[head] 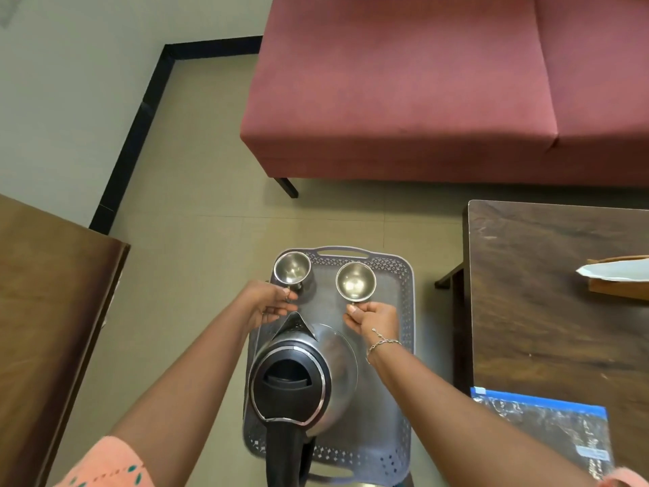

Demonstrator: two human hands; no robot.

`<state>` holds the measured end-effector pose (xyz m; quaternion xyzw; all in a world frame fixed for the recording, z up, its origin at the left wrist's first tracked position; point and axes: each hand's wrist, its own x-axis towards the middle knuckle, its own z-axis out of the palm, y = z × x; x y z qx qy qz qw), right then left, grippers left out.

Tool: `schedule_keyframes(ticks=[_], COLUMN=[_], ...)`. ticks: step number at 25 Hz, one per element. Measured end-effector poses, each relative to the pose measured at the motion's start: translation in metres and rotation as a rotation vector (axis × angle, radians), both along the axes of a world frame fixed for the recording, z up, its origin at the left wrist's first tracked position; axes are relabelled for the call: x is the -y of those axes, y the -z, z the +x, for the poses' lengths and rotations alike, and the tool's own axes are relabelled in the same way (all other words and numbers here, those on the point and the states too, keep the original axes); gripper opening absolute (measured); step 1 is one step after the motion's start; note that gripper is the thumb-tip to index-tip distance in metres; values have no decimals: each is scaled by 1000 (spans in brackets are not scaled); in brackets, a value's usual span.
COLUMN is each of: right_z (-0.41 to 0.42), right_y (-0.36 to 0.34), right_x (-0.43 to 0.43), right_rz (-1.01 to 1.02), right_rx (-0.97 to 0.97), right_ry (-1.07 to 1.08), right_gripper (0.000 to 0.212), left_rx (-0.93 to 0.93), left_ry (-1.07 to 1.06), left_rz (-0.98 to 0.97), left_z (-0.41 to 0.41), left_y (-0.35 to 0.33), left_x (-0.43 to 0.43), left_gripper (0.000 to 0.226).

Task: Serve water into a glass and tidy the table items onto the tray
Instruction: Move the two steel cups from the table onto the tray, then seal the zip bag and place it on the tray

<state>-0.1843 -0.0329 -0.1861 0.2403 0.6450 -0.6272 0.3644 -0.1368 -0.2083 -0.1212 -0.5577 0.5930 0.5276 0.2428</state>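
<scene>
1. Your left hand (272,304) pinches the small handle of the left cup (292,268), and your right hand (374,319) pinches the handle of the right cup (355,280). Both grips are closed on the handles, not on the bowls.
2. Both steel cups stand upright at the far end of the grey tray (404,275), apart from each other. Their insides look bright and dry, so I judge that no water has been poured.
3. The relation that matters is this: each cup lies straight beyond its hand, with the handle pointing back at you. You can draw either cup toward you or lift it without twisting your wrist.
4. The kettle (302,374) fills the near half of the tray. Its long axis runs away from you, with the black handle nearest your body and the spout aimed at the gap between the two cups.
5. The spout tip sits just beside your left fingers, so the left cup is the shorter reach for a pour. Its handle end is open to whichever hand you free.
6. The table (544,311) is off to your right, so your right hand is nearer it. A tissue holder (614,272) and a blue pouch (548,427) lie on it.
7. I cannot tell what the tray rests on, as that is hidden.
</scene>
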Motion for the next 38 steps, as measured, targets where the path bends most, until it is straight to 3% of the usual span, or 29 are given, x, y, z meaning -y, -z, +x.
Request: schedule_keyframes(ticks=[10,16,20,25,29,33,36,38], right_z=[-4,-5,-7,-16,-31,-47,-58,-61], right_y=[27,34,35,7,-34,-57,-60,-59], right_x=[21,25,25,3,-44,-127,-198,-241], right_rz=[91,65,103,238,167,257,381,432], right_rx=[26,55,70,-69,-256,-424,-468,-469], right_ry=[0,-10,-65,-232,-292,-343,-351,-361], right_gripper=[29,25,27,31,12,6,5,7], left_rx=[-68,-125,-79,-157,-309,-509,-723,-759], left_ry=[-102,-168,-62,76,39,88,223,287], left_rz=[-93,-31,4,-260,-549,-817,-893,-835], left_z=[-1,4,5,15,21,10,-4,-12], left_y=[40,60,48,-2,-42,-88,-110,-101], left_x=[-5,-11,-5,-15,-40,-117,-186,-226], left_gripper=[25,29,7,6,9,12,11,9])
